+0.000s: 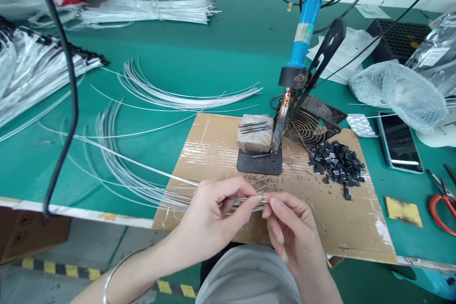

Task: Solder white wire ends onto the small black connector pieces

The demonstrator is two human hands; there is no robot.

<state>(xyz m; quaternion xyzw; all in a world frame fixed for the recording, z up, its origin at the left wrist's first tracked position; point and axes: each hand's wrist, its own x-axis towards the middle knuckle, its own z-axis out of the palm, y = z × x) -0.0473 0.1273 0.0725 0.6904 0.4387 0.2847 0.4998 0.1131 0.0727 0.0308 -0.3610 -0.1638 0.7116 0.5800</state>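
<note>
The left hand point(210, 213) pinched a small bunch of thin white wires point(149, 185) between thumb and forefinger, and the right hand point(288, 232) pinched the same bunch at its stripped ends, fingertips nearly touching the left's. The wires trailed away leftward in long curves over the green table point(213, 47), crossing the edge of the cardboard sheet point(342, 228) — the hands held them just above its near edge. Beyond stood the blue-handled soldering iron point(302, 33), tip down beside a stone block point(254, 135), with a pile of small black parts point(337, 161) to the right. The hot tip sat close — a slipped wire or a careless reach could likely mean a burn.
</note>
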